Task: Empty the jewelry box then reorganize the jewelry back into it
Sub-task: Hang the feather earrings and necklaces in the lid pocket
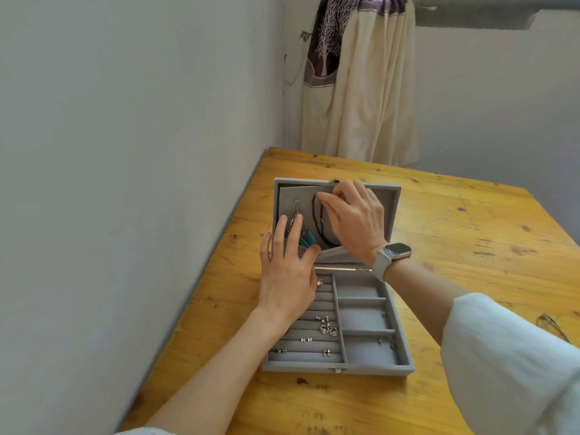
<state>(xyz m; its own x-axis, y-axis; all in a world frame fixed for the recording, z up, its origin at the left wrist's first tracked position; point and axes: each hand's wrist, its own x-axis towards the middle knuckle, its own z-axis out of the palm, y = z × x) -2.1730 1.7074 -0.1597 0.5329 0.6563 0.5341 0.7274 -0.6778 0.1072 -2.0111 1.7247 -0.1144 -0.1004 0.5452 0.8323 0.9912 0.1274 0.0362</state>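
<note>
Here, jewelry box (376,368) mid-table, left hand (287,271) on lid

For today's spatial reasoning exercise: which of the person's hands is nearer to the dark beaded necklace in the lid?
Right. The right hand touches the dark beaded necklace at its top, fingers pinching there. The left hand rests lower left, over the earrings.
</note>
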